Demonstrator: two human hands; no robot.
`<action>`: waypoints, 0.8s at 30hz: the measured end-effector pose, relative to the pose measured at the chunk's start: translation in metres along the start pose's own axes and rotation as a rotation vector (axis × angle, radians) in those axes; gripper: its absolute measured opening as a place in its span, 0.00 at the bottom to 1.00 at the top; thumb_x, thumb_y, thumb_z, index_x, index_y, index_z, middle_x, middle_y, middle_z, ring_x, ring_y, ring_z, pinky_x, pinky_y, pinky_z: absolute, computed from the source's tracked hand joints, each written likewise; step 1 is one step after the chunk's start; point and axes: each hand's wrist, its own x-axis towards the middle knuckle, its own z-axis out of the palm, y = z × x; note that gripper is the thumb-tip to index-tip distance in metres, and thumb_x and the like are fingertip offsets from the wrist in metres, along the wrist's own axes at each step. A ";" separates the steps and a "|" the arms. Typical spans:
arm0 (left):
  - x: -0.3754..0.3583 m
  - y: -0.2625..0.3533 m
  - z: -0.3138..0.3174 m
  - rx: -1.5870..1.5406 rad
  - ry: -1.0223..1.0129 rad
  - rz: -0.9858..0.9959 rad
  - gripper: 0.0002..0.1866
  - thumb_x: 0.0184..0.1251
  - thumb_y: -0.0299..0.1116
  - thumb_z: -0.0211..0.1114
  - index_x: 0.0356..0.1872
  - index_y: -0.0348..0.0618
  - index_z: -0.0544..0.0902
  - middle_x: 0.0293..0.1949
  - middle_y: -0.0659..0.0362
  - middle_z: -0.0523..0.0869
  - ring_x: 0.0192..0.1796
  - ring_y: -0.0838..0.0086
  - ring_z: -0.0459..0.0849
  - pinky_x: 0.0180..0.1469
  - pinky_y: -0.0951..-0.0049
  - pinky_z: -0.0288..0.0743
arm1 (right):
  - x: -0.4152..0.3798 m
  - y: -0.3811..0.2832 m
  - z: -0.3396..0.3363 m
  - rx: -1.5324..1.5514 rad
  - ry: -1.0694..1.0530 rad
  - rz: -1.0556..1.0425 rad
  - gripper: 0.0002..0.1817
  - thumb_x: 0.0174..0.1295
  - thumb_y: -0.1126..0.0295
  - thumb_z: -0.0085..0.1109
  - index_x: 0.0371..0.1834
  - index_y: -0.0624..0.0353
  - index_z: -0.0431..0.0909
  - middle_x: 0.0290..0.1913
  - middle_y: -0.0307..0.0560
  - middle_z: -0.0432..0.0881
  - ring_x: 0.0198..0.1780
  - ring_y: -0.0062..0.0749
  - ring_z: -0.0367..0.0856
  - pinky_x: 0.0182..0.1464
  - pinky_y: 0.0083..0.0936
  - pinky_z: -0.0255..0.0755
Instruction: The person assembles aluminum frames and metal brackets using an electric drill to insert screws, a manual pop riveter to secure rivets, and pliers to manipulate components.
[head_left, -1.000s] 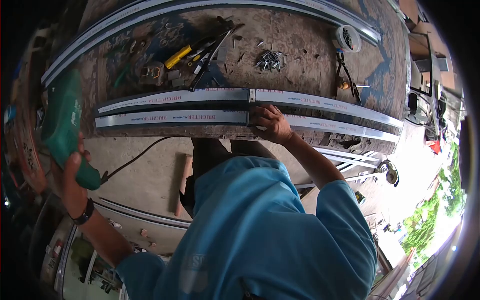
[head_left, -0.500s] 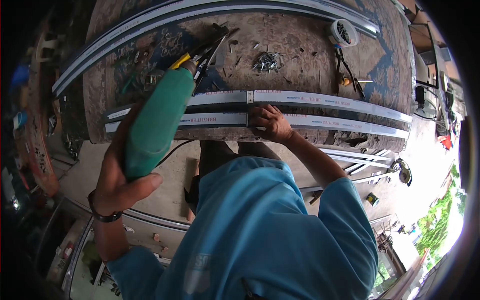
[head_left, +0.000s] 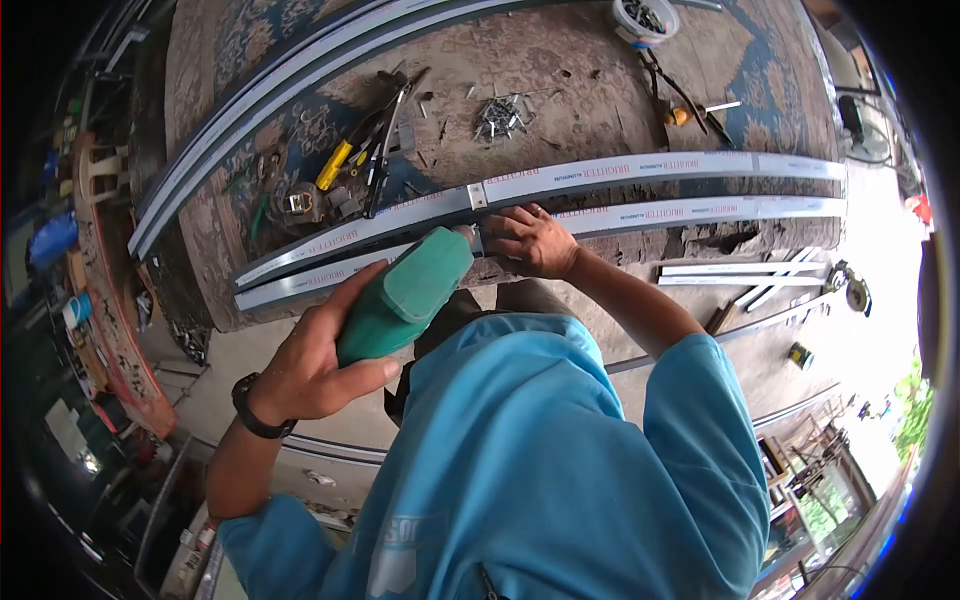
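Note:
My left hand (head_left: 305,365), with a black watch on the wrist, is wrapped around a green power drill (head_left: 412,292). The drill's nose points at the joint in the near aluminium bar, right beside my other hand; its tip is mostly hidden. My right hand (head_left: 532,243) has its fingers curled over the near aluminium bar (head_left: 650,216) at that joint. Just beyond runs a second aluminium bar (head_left: 600,172), wrapped in the same white film with red lettering. A small metal bracket (head_left: 477,196) sits on this far bar.
On the worn, carpet-covered table (head_left: 570,110) lie a pile of rivets (head_left: 503,118), a yellow-handled screwdriver (head_left: 334,165), pliers (head_left: 685,100) and a tape measure (head_left: 299,203). A white tub (head_left: 643,22) of small parts stands at the back. More long bars (head_left: 300,105) lie behind.
My left hand has brought the drill down and right, from over the table to the bar joint beside my right hand. My right hand stays on the bar. The whole view has shifted and turned.

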 end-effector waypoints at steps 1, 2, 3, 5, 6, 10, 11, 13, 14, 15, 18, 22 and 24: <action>0.005 0.003 0.001 0.009 -0.020 -0.017 0.48 0.64 0.36 0.73 0.82 0.29 0.60 0.72 0.43 0.77 0.74 0.59 0.76 0.78 0.61 0.64 | -0.001 -0.002 0.000 -0.003 0.006 0.006 0.19 0.59 0.59 0.74 0.53 0.41 0.84 0.67 0.40 0.79 0.66 0.39 0.79 0.59 0.46 0.75; 0.012 0.008 0.004 -0.019 -0.031 -0.039 0.47 0.64 0.36 0.72 0.81 0.29 0.61 0.72 0.43 0.77 0.74 0.60 0.76 0.77 0.61 0.65 | -0.001 -0.002 0.001 -0.008 0.012 0.007 0.18 0.59 0.59 0.74 0.53 0.41 0.84 0.66 0.40 0.79 0.66 0.38 0.79 0.59 0.46 0.75; 0.016 0.008 0.004 -0.003 -0.036 -0.039 0.47 0.64 0.37 0.72 0.81 0.29 0.61 0.72 0.43 0.77 0.74 0.60 0.76 0.77 0.61 0.65 | -0.001 0.000 0.001 -0.014 0.018 0.006 0.18 0.59 0.59 0.74 0.52 0.41 0.84 0.66 0.39 0.80 0.66 0.38 0.79 0.59 0.47 0.75; 0.025 0.003 0.006 0.026 -0.044 -0.040 0.47 0.64 0.38 0.72 0.81 0.30 0.62 0.72 0.43 0.77 0.74 0.60 0.76 0.77 0.61 0.65 | -0.004 0.001 0.006 -0.030 0.022 0.012 0.18 0.59 0.57 0.73 0.52 0.41 0.84 0.66 0.38 0.79 0.67 0.37 0.78 0.58 0.46 0.75; 0.029 0.004 0.008 0.038 -0.058 -0.079 0.45 0.64 0.39 0.69 0.81 0.30 0.63 0.72 0.47 0.76 0.74 0.63 0.73 0.78 0.63 0.61 | -0.004 0.000 0.006 -0.029 0.018 0.015 0.18 0.59 0.57 0.73 0.52 0.41 0.84 0.66 0.38 0.79 0.67 0.37 0.78 0.58 0.45 0.74; 0.038 0.007 0.012 0.070 -0.062 -0.121 0.45 0.65 0.40 0.70 0.81 0.31 0.64 0.71 0.47 0.77 0.72 0.62 0.75 0.76 0.62 0.65 | -0.005 0.001 0.007 -0.034 0.017 0.015 0.19 0.59 0.56 0.73 0.53 0.41 0.85 0.67 0.38 0.79 0.66 0.35 0.78 0.59 0.44 0.74; 0.040 0.007 0.011 0.062 -0.073 -0.136 0.45 0.65 0.40 0.71 0.81 0.32 0.63 0.72 0.45 0.77 0.73 0.60 0.75 0.77 0.61 0.65 | -0.005 0.000 0.006 -0.031 0.019 0.016 0.18 0.58 0.56 0.73 0.52 0.41 0.85 0.67 0.37 0.79 0.66 0.35 0.78 0.59 0.44 0.74; 0.043 0.005 0.011 0.043 -0.082 -0.154 0.45 0.65 0.40 0.71 0.81 0.32 0.63 0.73 0.44 0.76 0.74 0.58 0.75 0.78 0.60 0.65 | -0.005 0.001 0.005 -0.026 0.020 0.016 0.18 0.58 0.56 0.73 0.52 0.41 0.85 0.67 0.37 0.79 0.65 0.34 0.78 0.59 0.43 0.74; 0.043 0.003 0.011 0.030 -0.080 -0.158 0.45 0.65 0.40 0.71 0.81 0.32 0.64 0.72 0.44 0.76 0.74 0.59 0.75 0.77 0.60 0.65 | -0.005 0.001 0.006 -0.027 0.026 0.014 0.18 0.58 0.56 0.73 0.52 0.41 0.85 0.67 0.37 0.79 0.65 0.34 0.78 0.59 0.43 0.74; 0.044 0.002 0.011 0.020 -0.080 -0.162 0.45 0.65 0.40 0.71 0.80 0.32 0.64 0.72 0.44 0.77 0.74 0.59 0.75 0.77 0.60 0.65 | -0.005 0.001 0.006 -0.027 0.031 0.011 0.18 0.58 0.56 0.73 0.52 0.41 0.85 0.67 0.37 0.79 0.65 0.34 0.78 0.59 0.43 0.74; 0.045 0.004 0.011 0.000 -0.082 -0.176 0.44 0.65 0.41 0.72 0.80 0.32 0.65 0.71 0.44 0.77 0.73 0.59 0.75 0.77 0.60 0.66 | -0.005 0.001 0.006 -0.034 0.026 0.011 0.18 0.58 0.56 0.73 0.52 0.41 0.85 0.67 0.37 0.79 0.65 0.35 0.78 0.59 0.43 0.74; 0.047 0.006 0.011 0.029 -0.083 -0.195 0.44 0.65 0.42 0.72 0.79 0.32 0.66 0.69 0.45 0.79 0.70 0.60 0.77 0.75 0.61 0.68 | -0.004 0.001 0.006 -0.043 0.027 0.006 0.18 0.58 0.56 0.73 0.52 0.41 0.85 0.67 0.38 0.79 0.65 0.35 0.79 0.59 0.44 0.74; 0.050 0.006 0.007 0.083 -0.096 -0.189 0.44 0.66 0.43 0.71 0.79 0.32 0.66 0.68 0.45 0.80 0.69 0.60 0.78 0.74 0.61 0.69 | -0.004 0.001 0.007 -0.037 0.037 0.008 0.17 0.58 0.57 0.72 0.51 0.41 0.85 0.66 0.38 0.79 0.65 0.35 0.79 0.58 0.44 0.75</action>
